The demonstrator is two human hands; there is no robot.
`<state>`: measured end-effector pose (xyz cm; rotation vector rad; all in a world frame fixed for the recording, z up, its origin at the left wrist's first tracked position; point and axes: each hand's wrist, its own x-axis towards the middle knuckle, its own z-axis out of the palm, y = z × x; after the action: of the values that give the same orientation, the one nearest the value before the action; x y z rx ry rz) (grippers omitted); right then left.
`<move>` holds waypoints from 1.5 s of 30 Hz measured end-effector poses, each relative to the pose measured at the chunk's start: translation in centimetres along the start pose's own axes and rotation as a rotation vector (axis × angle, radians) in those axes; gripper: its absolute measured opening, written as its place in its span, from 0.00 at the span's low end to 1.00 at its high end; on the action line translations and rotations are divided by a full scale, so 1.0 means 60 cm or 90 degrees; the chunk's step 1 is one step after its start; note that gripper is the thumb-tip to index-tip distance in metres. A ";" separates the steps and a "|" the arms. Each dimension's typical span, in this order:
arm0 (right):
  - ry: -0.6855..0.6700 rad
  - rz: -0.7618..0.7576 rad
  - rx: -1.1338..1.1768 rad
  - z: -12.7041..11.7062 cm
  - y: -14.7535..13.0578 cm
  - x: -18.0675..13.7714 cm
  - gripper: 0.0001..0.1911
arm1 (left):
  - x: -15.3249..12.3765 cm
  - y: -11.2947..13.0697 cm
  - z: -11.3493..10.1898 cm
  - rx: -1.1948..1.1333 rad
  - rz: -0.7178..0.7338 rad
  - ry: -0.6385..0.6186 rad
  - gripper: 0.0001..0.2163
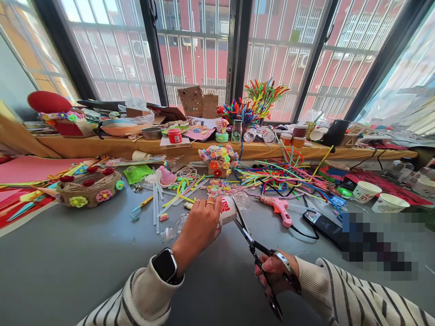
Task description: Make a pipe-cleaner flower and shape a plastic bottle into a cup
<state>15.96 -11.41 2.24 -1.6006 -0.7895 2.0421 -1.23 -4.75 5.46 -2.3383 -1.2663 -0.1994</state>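
My left hand [200, 222], with a ring and a watch, is wrapped over a plastic bottle lying on its side. Its white label with red print [227, 212] shows to the right of the fingers, and a clear threaded neck [168, 234] shows to the left. The hand hides the middle, so whether both parts are one piece is unclear. My right hand [277, 271] grips the handles of dark metal scissors [251, 244]. The blades are spread, their tips reaching up beside the label's right edge. Clear plastic [243, 200] shows just behind the blades.
A pink glue gun [280, 209] and a phone [322, 224] lie to the right, near paper cups [367, 191]. Pipe cleaners [278, 174] are heaped behind. A woven basket [89, 186] stands left, and glue sticks [155, 203] lie near it. A crowded ledge [190, 151] runs along the window.
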 end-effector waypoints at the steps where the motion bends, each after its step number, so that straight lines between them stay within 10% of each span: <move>1: -0.003 0.010 -0.007 -0.001 0.000 0.002 0.06 | 0.000 0.000 0.001 0.008 -0.001 0.002 0.24; 14: -0.168 0.063 0.037 -0.028 -0.005 -0.002 0.25 | -0.006 0.013 0.026 0.111 0.093 0.072 0.18; 45: -0.061 0.140 0.045 -0.013 0.002 0.000 0.17 | -0.021 0.024 0.062 0.097 0.099 0.052 0.17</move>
<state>16.73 -11.37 2.01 -1.6210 -0.5876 2.2884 -1.09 -4.63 1.29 -2.2606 -1.0198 -0.1410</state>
